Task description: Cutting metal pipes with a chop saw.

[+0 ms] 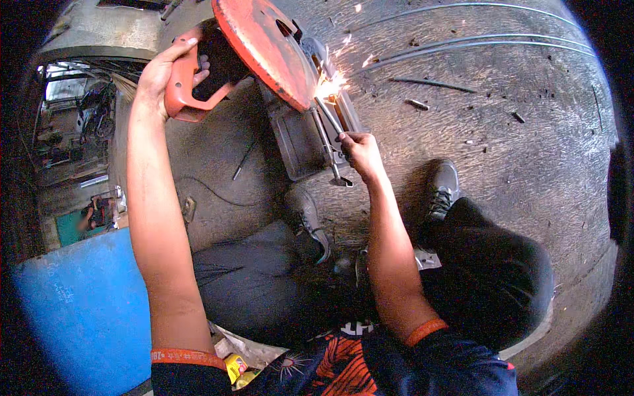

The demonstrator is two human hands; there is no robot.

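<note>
Loose rod [432,84] + offcut [417,104] on floor [528,171], fwd/R of R fingers; long rods [489,41] farther out. Orange saw guard [264,49] sits betw. both hands' fingers. Cut pt n/v: guard + spark [333,86] glare. L hand [158,76] up, fingers wrapped on saw handle [179,86]; R hand [360,154] lower, fingers pinching thin rod [330,116], far end fwd of them at sparks.

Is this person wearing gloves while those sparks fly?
No, the left hand around the orange-red handle and the right hand gripping the thin metal rod both show bare skin.
</note>
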